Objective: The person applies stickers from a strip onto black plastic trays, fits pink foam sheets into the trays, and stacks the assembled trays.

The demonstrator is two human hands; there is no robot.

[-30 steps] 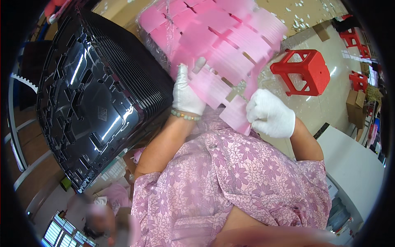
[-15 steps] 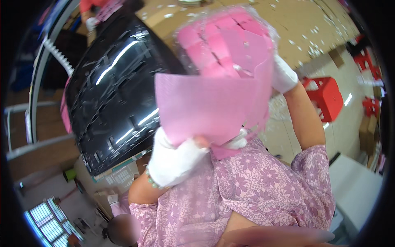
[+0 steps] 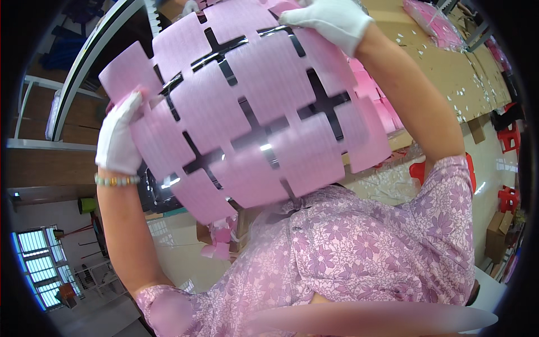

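Observation:
A large pink sheet (image 3: 216, 101) with rows of broad panels and cross-shaped slots spreads in front of me, tilted. Glossy black surface shows through its slots, and part of a black panel (image 3: 158, 191) shows beyond its lower left edge. My left hand (image 3: 119, 137), in a white glove, pinches the sheet's left side near a projecting tab. My right hand (image 3: 331, 23), also gloved in white, is closed over the sheet's upper right edge; some of its fingers are hidden. Behind the sheet's right side lies a brighter pink stack (image 3: 388, 117).
A cardboard-covered table (image 3: 449, 78) with white scraps is on the right, with a wrapped pink pack (image 3: 432, 25) at its far side. Red stools (image 3: 508, 137) stand beyond. Below the sheet, a cardboard box (image 3: 242, 227) has pink pieces by it. Another person's gloved hand (image 3: 191, 7) shows at the top.
The pink sheet has moved away from the bright stack and spread out leftward, over most of the black panel. My left hand has risen to the left; my right hand has moved up and inward.

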